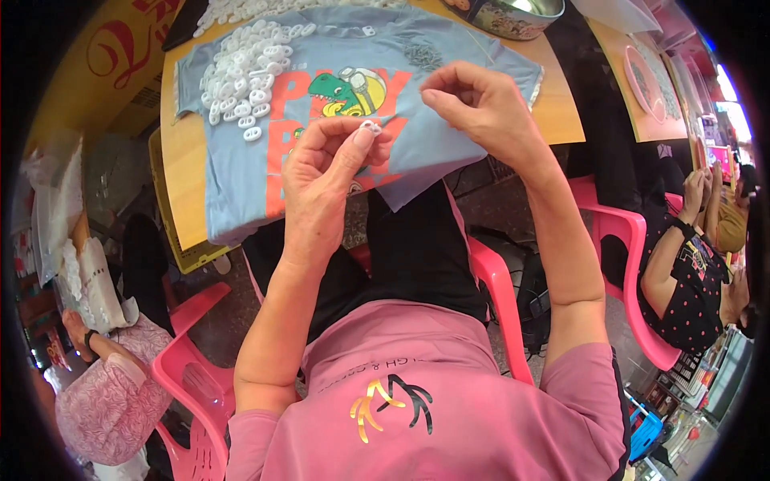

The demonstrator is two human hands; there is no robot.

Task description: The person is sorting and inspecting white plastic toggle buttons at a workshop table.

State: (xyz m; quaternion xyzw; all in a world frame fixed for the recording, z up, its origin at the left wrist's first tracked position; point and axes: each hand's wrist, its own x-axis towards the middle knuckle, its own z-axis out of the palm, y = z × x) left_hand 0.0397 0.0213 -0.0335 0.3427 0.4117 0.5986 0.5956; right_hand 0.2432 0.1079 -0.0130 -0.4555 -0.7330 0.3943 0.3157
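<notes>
My left hand [327,164] pinches a small white plastic piece with holes [370,127] between thumb and index finger, above a grey-blue T-shirt [241,180] spread over the table. To its right my right hand [479,104] is raised over the shirt, thumb and index fingertips drawn together. Anything between those fingertips is too small to make out. A heap of similar white plastic pieces [241,72] lies on the shirt's left side. Beyond my right hand sits a small pile of thin dark grey bits [423,55]. A cartoon dinosaur and orange letters are printed on the shirt.
More white pieces [265,8] lie at the table's far edge, and a round metal tin [517,16] stands at the far right. The wooden tabletop [561,112] shows around the shirt. People sit on pink chairs [622,240] to either side.
</notes>
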